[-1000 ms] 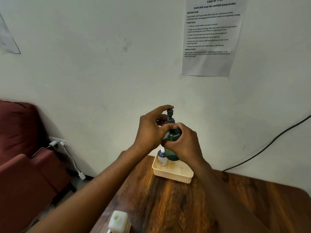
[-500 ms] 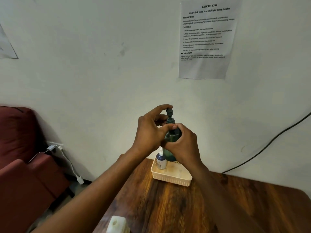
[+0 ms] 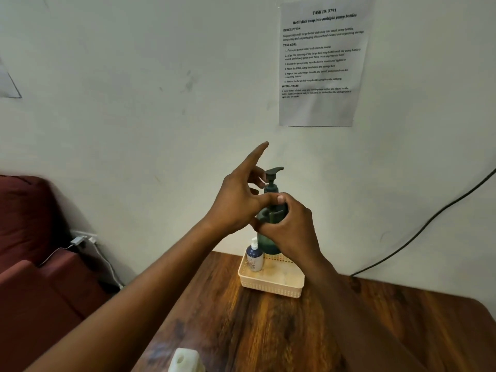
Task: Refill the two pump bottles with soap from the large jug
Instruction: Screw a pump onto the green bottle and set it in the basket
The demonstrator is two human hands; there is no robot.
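My right hand [image 3: 291,229] is wrapped around a dark green pump bottle [image 3: 268,241] and holds it upright in the air above a cream basket [image 3: 271,289] at the table's far edge. The bottle's pump head [image 3: 273,171] is on, with its nozzle pointing right. My left hand [image 3: 239,201] is beside the bottle's neck with fingers spread and the index finger raised; its thumb lies against the bottle's shoulder. A small blue-and-white pump bottle [image 3: 254,258] stands in the basket's left corner. The white top of the large jug [image 3: 185,361] shows at the bottom edge.
The wooden table [image 3: 268,331] stands against a white wall with a printed task sheet [image 3: 320,63] on it. A dark red sofa [image 3: 29,264] is at the left, with a charger and white cable [image 3: 80,240]. A black cable [image 3: 429,224] runs down the wall at the right.
My left hand has let go of the pump collar and spread its fingers, index lifted. The pump head now shows its nozzle pointing right. My right hand still holds the bottle.
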